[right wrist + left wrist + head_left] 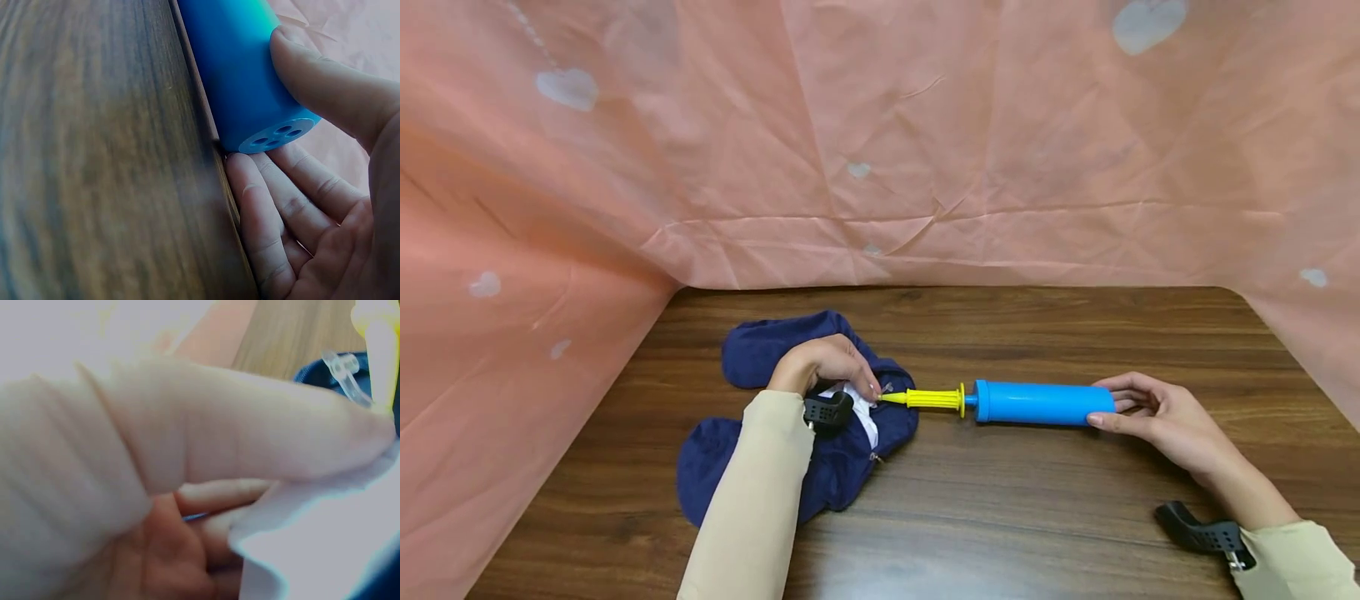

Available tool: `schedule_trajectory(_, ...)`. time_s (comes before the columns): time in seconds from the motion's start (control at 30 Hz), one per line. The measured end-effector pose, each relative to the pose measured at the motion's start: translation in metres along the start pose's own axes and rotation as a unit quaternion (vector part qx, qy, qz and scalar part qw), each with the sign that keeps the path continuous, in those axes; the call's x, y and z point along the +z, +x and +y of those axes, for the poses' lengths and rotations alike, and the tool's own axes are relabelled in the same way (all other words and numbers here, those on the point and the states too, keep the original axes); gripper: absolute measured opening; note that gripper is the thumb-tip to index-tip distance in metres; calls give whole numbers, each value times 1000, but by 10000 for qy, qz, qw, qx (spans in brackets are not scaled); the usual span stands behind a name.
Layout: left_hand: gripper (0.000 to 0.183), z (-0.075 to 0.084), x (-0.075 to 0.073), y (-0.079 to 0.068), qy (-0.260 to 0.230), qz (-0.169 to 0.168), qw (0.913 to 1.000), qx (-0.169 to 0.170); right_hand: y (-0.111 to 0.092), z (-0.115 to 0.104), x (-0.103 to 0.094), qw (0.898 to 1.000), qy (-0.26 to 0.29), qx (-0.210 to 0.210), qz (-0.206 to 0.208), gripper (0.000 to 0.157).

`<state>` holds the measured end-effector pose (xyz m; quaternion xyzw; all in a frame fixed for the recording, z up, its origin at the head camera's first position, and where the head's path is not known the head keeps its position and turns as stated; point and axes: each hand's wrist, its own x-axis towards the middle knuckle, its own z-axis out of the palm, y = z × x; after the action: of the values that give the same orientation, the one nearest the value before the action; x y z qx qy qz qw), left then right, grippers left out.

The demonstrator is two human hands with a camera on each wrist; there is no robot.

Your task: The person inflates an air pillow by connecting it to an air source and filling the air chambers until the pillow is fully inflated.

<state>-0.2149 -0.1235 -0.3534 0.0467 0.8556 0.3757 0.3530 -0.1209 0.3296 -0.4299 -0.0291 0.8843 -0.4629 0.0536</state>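
The left hand pinches white material between its thumb and fingers, the thumb tip meeting the narrow end of a yellow nozzle. The right hand curls thumb and fingers around the right end of a blue pump, its thumb on the near side. In the right wrist view the barrel's end face shows several small holes. The pump lies lengthwise across the surface, right of centre, with the nozzle pointing left. A navy cover with two rounded arms extending left, one far and one near, lies open on its right part; the white material shows inside the opening, and a small zip pull sits at its near edge. A clear plastic plug stands just beside the nozzle tip; the thumb hides exactly how the tip is seated. The left sleeve and a black wrist mount block part of the cover. A second mount is on the right wrist. Pink curtain with pale hearts encloses the far, left and right sides.
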Motion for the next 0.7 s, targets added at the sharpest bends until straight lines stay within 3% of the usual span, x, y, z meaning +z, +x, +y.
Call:
schedule_trajectory(0.13,17,0,-2,4,-157,14,9997,-162,2,-1,2,10000,11,55,-19,55)
schedule_trajectory(0.43,14,-15,-10,3,-111,131,9998,-79,3,-6,8,10000,-34,65,-43,58)
schedule_trajectory(0.7,16,-33,-6,-4,-135,193,9985,488,-2,-9,11,10000,5,21,-32,56)
